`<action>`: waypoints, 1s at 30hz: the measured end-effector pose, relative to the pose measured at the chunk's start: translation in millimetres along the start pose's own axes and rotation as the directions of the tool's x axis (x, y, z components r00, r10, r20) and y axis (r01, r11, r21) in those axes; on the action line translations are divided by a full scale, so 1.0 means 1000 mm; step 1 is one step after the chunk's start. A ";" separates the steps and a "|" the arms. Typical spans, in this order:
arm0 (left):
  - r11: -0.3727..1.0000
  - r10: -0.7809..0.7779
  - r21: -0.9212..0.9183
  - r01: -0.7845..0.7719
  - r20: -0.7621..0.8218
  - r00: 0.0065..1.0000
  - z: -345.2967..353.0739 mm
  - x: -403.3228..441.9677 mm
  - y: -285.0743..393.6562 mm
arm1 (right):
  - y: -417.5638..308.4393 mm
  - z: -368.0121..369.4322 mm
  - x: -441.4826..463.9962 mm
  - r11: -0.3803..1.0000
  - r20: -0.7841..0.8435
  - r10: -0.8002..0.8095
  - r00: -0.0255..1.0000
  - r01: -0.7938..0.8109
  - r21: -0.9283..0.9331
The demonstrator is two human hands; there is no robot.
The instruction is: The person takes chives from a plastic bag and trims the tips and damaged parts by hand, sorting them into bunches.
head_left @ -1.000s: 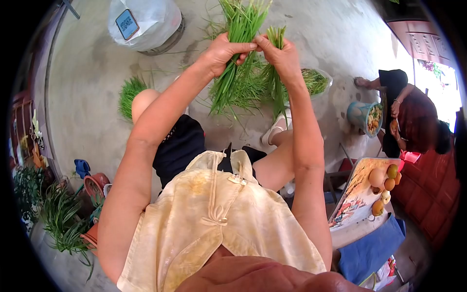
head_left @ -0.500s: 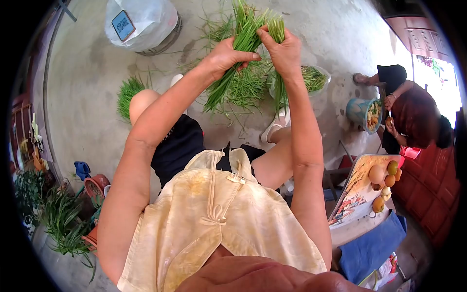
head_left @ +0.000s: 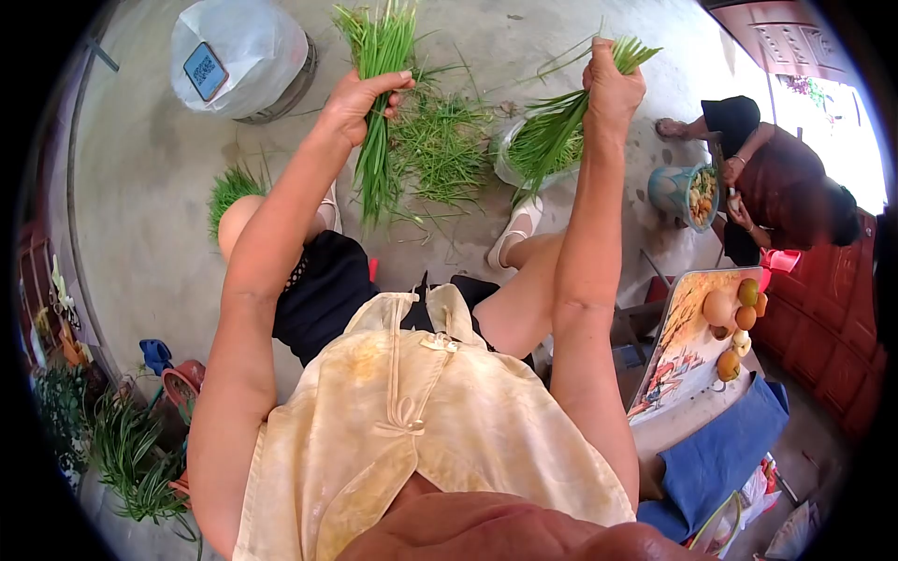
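Note:
My left hand [head_left: 354, 105] is closed around a thick bunch of long green stalks [head_left: 381, 47], which hang down past the palm. Farther right, my right hand [head_left: 614, 92] grips a second green bunch [head_left: 552, 138], its leaves slanting down to the left and its cut ends showing above the fist. Between the two hands a loose heap of green stalks [head_left: 440, 150] lies on the floor. Behind the right-hand bunch stands a container lined with clear plastic [head_left: 506, 165], with greens in it. Another green bunch [head_left: 232, 190] lies beside my left knee.
A plastic-covered bucket [head_left: 248, 56] with a QR-code card [head_left: 205, 72] stands upper left. At right, another person [head_left: 790, 178] sits by a blue bucket [head_left: 670, 194] of scraps. A tray [head_left: 687, 323] holds several eggs and fruits beside a blue cloth [head_left: 725, 449]. Potted plants [head_left: 131, 453] stand lower left.
My hands have moved apart, the left one leftward and the right one rightward, each with its own bunch. The right-hand bunch has swung from hanging downward to slanting left. The view has shifted slightly.

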State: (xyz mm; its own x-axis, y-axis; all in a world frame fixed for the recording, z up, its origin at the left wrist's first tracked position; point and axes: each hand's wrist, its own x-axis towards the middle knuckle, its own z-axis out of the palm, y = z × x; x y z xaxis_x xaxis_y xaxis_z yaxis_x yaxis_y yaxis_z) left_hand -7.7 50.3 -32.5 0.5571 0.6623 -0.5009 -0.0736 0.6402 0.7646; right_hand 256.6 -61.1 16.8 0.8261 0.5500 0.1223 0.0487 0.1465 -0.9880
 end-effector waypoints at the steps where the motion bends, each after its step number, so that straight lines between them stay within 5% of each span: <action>1: 1.000 0.010 0.014 -0.010 0.015 1.000 0.001 0.001 0.001 | 0.002 0.003 -0.002 1.000 0.032 0.004 0.999 -0.005 0.010; 7: 0.992 0.106 0.052 -0.115 0.149 0.983 0.016 -0.005 0.003 | 0.009 0.026 -0.024 0.917 0.481 0.383 0.789 -0.390 -0.090; 21: 0.973 0.229 0.020 -0.229 0.017 0.973 0.016 0.005 0.000 | 0.012 0.051 -0.058 0.850 0.561 0.521 0.643 -0.448 -0.277; 27: 0.955 0.295 0.031 -0.294 -0.131 0.946 0.006 0.007 0.006 | 0.011 0.041 -0.050 0.731 0.679 0.534 0.504 -0.678 -0.073; 30: 0.973 0.222 0.080 -0.217 -0.055 0.974 0.013 0.003 0.009 | 0.010 0.042 -0.052 0.675 0.683 0.549 0.482 -0.738 -0.021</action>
State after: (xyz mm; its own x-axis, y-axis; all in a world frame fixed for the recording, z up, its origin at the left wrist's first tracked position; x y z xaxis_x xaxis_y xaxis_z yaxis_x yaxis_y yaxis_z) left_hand 3.7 53.0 -22.3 0.4803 0.8084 -0.3404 -0.1260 0.4477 0.8853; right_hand 190.2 -53.6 4.2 0.0419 0.9072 -0.4187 -0.5650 -0.3241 -0.7588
